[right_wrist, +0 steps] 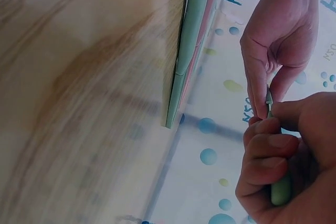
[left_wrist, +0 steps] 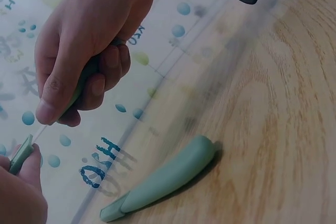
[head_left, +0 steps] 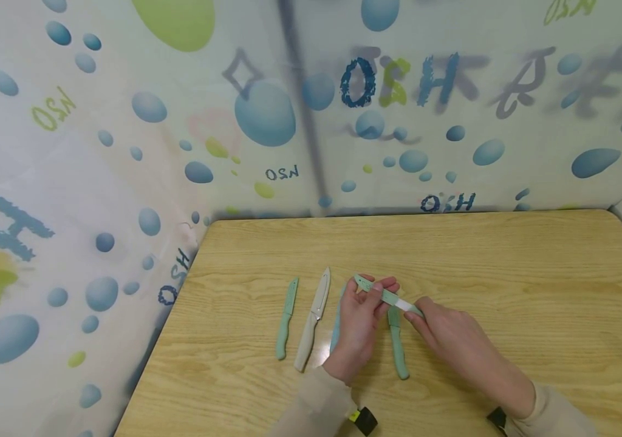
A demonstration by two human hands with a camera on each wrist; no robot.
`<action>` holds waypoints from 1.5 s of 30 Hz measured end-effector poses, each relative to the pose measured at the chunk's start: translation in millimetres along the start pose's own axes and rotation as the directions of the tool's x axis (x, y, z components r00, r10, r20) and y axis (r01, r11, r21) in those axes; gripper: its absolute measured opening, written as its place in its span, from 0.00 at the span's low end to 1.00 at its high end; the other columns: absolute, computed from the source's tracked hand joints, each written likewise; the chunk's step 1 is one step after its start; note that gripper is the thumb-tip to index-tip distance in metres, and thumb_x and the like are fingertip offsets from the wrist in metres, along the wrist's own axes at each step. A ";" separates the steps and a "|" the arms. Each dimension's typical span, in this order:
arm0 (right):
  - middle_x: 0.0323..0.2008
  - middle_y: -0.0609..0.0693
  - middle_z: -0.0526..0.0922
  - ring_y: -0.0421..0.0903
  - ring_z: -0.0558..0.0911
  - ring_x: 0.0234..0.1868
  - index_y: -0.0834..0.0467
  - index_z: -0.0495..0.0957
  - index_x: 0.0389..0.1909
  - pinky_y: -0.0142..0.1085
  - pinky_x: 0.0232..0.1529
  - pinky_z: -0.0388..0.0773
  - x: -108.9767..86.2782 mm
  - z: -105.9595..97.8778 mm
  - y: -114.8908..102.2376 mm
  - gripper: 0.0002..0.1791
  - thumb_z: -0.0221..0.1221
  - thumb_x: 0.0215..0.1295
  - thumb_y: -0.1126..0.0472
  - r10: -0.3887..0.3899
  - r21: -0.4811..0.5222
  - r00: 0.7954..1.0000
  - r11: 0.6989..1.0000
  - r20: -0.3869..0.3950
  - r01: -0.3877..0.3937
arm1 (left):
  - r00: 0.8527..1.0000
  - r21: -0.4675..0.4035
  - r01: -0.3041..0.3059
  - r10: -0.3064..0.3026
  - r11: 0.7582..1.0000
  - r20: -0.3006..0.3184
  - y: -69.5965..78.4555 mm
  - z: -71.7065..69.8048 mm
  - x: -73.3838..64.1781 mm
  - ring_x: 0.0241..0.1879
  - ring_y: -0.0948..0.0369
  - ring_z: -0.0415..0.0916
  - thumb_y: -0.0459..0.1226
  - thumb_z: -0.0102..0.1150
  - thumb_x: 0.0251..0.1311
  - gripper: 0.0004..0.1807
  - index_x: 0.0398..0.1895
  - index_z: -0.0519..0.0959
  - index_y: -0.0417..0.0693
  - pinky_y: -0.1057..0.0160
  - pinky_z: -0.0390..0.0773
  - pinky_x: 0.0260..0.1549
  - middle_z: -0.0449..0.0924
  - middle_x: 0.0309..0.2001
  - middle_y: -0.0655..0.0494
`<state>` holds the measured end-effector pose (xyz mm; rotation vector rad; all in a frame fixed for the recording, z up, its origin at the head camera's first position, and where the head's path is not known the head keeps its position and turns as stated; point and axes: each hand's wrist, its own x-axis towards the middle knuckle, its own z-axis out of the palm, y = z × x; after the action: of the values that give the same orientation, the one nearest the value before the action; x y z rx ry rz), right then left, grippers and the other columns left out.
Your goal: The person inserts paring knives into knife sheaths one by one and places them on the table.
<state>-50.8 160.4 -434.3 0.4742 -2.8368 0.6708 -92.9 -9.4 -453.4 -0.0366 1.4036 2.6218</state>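
Observation:
My left hand [head_left: 362,321] pinches a pale green sheath [head_left: 375,289] between thumb and fingers above the table. From the sheath's near end a short length of white blade [head_left: 405,306] shows. My right hand [head_left: 455,334] curls round the green handle of this knife [right_wrist: 281,190], thumb toward the blade. Under the hands lies another green knife [head_left: 398,352], its far end partly hidden by the left hand. A blue item [head_left: 335,334] shows only as a strip beside the left hand, which covers the rest.
To the left, a cream knife with a covered blade [head_left: 313,321] and a smaller green knife [head_left: 285,321] lie side by side on the wooden table [head_left: 508,255]. A curtain with blue and green drops [head_left: 264,112] hangs along the table's back and left.

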 end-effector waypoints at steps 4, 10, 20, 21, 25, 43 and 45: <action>0.19 0.39 0.62 0.35 0.62 0.17 0.55 0.74 0.37 0.30 0.15 0.60 0.3 0.5 -0.1 0.08 0.64 0.74 0.59 0.000 0.008 1.000 1.000 0.001 0.000 | 1.000 0.005 0.006 -0.006 1.000 0.011 -2.0 0.3 -0.2 0.56 0.49 0.83 0.31 0.53 0.78 0.10 0.53 0.64 0.38 0.59 0.82 0.57 0.83 0.54 0.36; 0.20 0.39 0.65 0.35 0.63 0.18 0.57 0.75 0.38 0.29 0.15 0.61 0.6 1.2 -0.5 0.07 0.66 0.71 0.62 -0.020 0.035 1.000 0.999 -0.003 0.020 | 1.000 0.001 0.002 -0.002 1.000 0.004 -2.3 1.3 -0.1 0.56 0.48 0.83 0.31 0.53 0.77 0.09 0.52 0.65 0.41 0.58 0.83 0.57 0.84 0.53 0.37; 0.20 0.39 0.65 0.35 0.64 0.20 0.56 0.74 0.38 0.29 0.16 0.61 1.7 1.3 -1.9 0.08 0.65 0.72 0.62 -0.025 0.036 1.000 0.999 0.016 0.024 | 1.000 0.008 0.003 -0.003 1.000 0.023 -4.6 4.1 -2.2 0.56 0.49 0.83 0.31 0.52 0.78 0.08 0.52 0.65 0.41 0.58 0.82 0.57 0.83 0.54 0.36; 0.20 0.39 0.65 0.35 0.64 0.20 0.55 0.73 0.38 0.29 0.16 0.61 1.6 1.2 -2.0 0.08 0.65 0.72 0.62 -0.023 0.037 1.000 0.999 0.018 0.023 | 1.000 0.005 0.002 -0.002 1.000 0.026 -5.1 4.3 -2.3 0.56 0.49 0.83 0.31 0.52 0.78 0.08 0.52 0.65 0.41 0.57 0.82 0.58 0.83 0.54 0.36; 0.20 0.40 0.63 0.35 0.63 0.20 0.54 0.72 0.36 0.29 0.17 0.60 1.8 1.3 -2.4 0.10 0.64 0.73 0.62 -0.017 0.038 1.000 0.999 0.024 0.016 | 1.000 0.010 0.001 -0.001 1.000 0.029 -6.0 4.5 -2.8 0.56 0.49 0.83 0.31 0.52 0.78 0.09 0.52 0.65 0.41 0.58 0.82 0.57 0.83 0.54 0.37; 0.20 0.40 0.63 0.37 0.64 0.20 0.55 0.71 0.36 0.29 0.16 0.61 3.1 1.0 -3.9 0.10 0.64 0.72 0.62 -0.018 0.029 0.999 0.999 0.038 0.016 | 0.999 0.028 0.025 -0.025 0.999 0.027 -9.6 7.5 -3.7 0.56 0.48 0.84 0.31 0.54 0.77 0.10 0.52 0.66 0.39 0.58 0.83 0.55 0.85 0.53 0.37; 0.20 0.40 0.63 0.37 0.64 0.20 0.55 0.71 0.35 0.29 0.17 0.60 2.9 0.5 -3.8 0.11 0.64 0.72 0.62 -0.019 0.028 0.999 0.999 0.043 0.018 | 0.999 0.037 0.027 -0.028 0.999 0.042 -9.1 6.5 -3.3 0.56 0.48 0.84 0.31 0.54 0.77 0.09 0.52 0.66 0.39 0.59 0.83 0.55 0.84 0.53 0.37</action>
<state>-52.2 156.2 -432.4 0.5247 -2.8636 0.7059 -87.8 0.4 -457.0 0.0039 1.4259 2.5588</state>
